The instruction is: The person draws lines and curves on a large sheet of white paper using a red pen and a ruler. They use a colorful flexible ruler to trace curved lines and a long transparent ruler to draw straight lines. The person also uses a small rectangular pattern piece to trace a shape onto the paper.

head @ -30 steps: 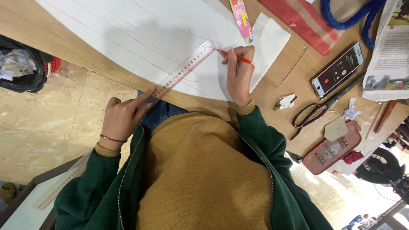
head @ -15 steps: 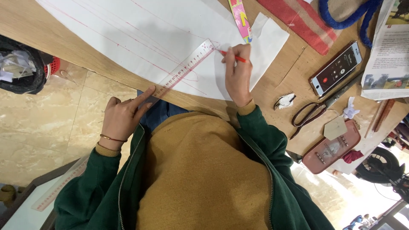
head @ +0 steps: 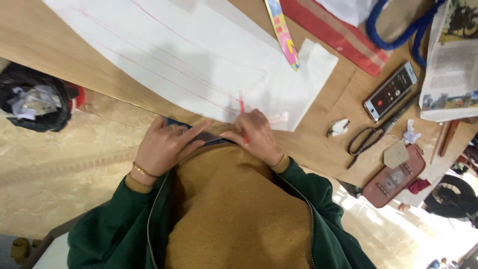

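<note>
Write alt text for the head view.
Two hands meet at the near edge of a white sheet on a wooden table: the right hand holds a red pencil, the left hand rests beside it. Phone and scissors lie to the right.

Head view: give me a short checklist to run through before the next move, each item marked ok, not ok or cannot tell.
1. Right hand grips the red pencil: ok.
2. Pencil tip on the white sheet: ok.
3. Left hand pressing the ruler flat: cannot tell, it is mostly hidden under the hands.
4. Ruler aligned with the red lines: cannot tell.
5. Sheet lying flat on the wooden table: ok.
6. Scissors and phone off the sheet: ok.
</note>
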